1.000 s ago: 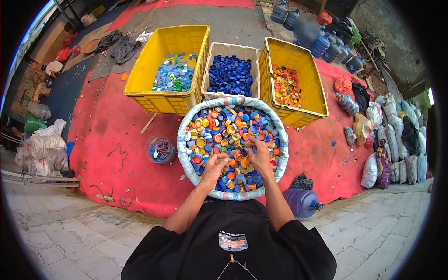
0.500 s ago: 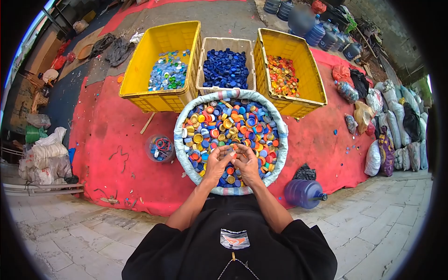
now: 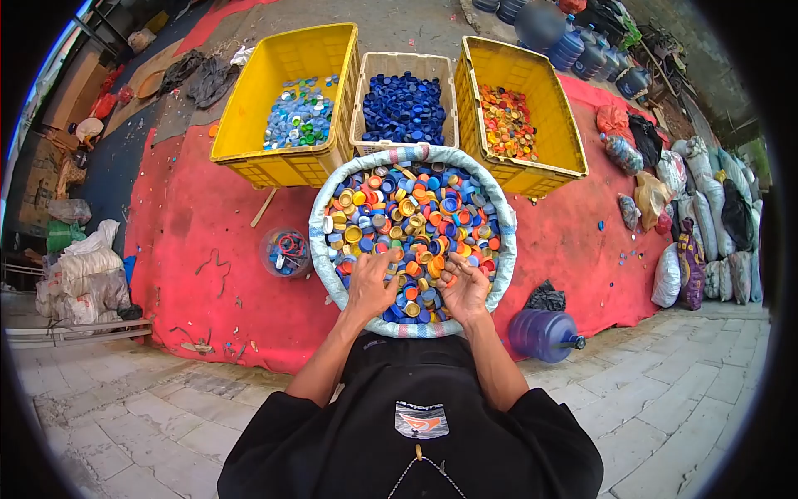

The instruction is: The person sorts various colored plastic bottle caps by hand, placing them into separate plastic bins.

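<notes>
A round sack with a rolled, pale checked rim (image 3: pixel 319 218) stands before me, full of mixed plastic bottle caps (image 3: pixel 405 208). Over its near left part, my left hand (image 3: pixel 371 284) reaches palm down among the caps, thumb apart from the fingers, with nothing visible in it. To the right, my right hand (image 3: pixel 468 291) is turned partly palm up, its fingers curled around an orange bottle cap (image 3: pixel 446 277) at the fingertips. The two hands are apart. Some caps beneath them are hidden.
Beyond the sack stand a yellow crate (image 3: pixel 283 166) of light blue and green caps, a whitish crate (image 3: pixel 363 143) of dark blue caps and another yellow crate (image 3: pixel 532 173) of orange, red and yellow caps. A clear tub (image 3: pixel 285 253) sits left; a water jug (image 3: pixel 544 335) lies right.
My hands were together over the sack, fingertips meeting at a small orange item. Now they have separated, the left going left and the right going right.
</notes>
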Available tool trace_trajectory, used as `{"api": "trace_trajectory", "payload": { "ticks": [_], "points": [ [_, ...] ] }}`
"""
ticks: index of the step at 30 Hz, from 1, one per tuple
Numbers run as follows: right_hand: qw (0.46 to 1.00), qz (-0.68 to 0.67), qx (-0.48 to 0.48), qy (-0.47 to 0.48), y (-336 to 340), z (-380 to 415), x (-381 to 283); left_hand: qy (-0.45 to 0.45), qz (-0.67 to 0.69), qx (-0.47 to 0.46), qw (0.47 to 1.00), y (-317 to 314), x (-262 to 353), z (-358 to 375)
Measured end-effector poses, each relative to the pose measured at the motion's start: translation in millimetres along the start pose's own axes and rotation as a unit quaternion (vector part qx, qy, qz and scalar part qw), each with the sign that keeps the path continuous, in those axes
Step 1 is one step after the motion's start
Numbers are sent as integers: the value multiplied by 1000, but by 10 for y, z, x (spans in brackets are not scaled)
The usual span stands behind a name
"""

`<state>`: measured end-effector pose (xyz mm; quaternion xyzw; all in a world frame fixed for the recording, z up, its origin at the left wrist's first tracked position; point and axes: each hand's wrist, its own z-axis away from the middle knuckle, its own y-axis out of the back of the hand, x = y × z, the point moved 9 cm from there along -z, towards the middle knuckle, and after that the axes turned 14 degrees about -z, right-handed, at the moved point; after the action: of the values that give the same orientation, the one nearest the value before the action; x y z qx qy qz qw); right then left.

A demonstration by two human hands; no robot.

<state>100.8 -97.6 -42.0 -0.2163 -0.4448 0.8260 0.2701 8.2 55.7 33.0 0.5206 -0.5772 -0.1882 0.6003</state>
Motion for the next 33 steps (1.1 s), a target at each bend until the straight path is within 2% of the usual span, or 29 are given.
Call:
{"api": "trace_trajectory", "payload": {
  "ticks": [2,5,6,18,21,22,24,27,31,32,33],
  "points": [
    [1000,-6,-1,1,49,-10,-18,-93,-45,-53,993,-13,242,60],
    [1000,5,9,7,76,21,-35,-135,-39,-113,984,-185,294,178],
    [1000,13,14,9,77,26,-37,-137,-51,-136,980,-215,313,187],
    [999,52,7,4,158,-31,-28,-205,-112,-139,962,-519,383,188],
    [991,129,29,17,115,6,-58,-181,-71,-142,971,-498,343,175],
    [982,186,15,30,117,-10,-84,-139,-33,-134,981,-479,288,147],
    [953,297,-11,56,92,-33,-107,-54,43,-116,991,-439,182,101],
    [843,525,-70,95,-186,59,-27,73,172,-131,974,-412,63,78],
    [710,680,-117,145,-464,154,151,41,113,-109,987,-339,156,61],
    [689,697,-120,158,-536,185,173,32,97,-95,990,-303,190,49],
    [696,698,-98,137,-482,153,174,23,81,-80,993,-249,236,38]
  ]
}}
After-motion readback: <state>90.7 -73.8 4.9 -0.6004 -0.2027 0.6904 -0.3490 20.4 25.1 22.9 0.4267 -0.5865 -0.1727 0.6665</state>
